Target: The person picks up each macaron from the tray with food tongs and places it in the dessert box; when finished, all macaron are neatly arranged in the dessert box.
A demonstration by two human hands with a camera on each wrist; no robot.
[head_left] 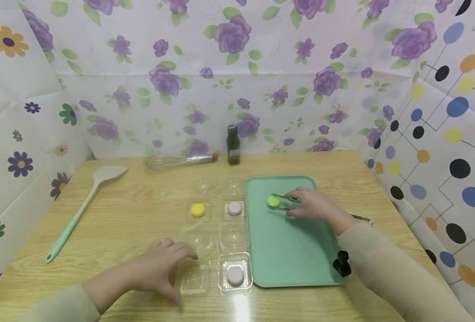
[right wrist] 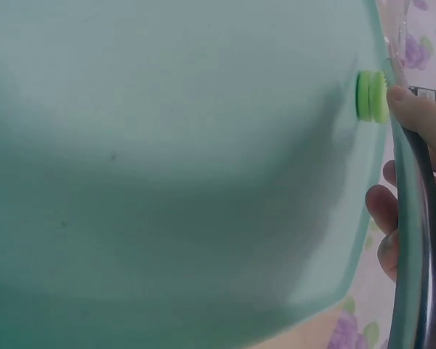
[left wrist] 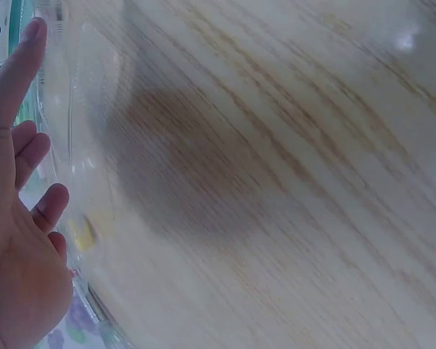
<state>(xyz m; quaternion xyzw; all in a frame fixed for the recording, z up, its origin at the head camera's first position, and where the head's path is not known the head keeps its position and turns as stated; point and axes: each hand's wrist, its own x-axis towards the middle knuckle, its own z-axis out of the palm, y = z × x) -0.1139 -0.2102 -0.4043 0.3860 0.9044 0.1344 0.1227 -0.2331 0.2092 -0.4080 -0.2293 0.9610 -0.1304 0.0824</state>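
My right hand (head_left: 311, 204) grips metal tongs (right wrist: 421, 240) over the green tray (head_left: 293, 255). The tong tips lie on either side of a bright green macaron (head_left: 273, 201); whether it touches the tray I cannot tell. At the lower left, my left hand (head_left: 158, 266) has its fingers spread beside a clear plastic box (head_left: 194, 279) with nothing in it. To the right of that box, another open clear box holds a greyish-lilac macaron (head_left: 235, 276). Farther back, two more clear boxes hold a yellow macaron (head_left: 198, 210) and a pale pink macaron (head_left: 234, 208).
A whisk (head_left: 181, 161) and a small dark bottle (head_left: 233, 145) are at the table's back edge. On the left lies a long pale green spatula (head_left: 78, 212). Patterned sheets (head_left: 197, 89) wall in the back and both sides.
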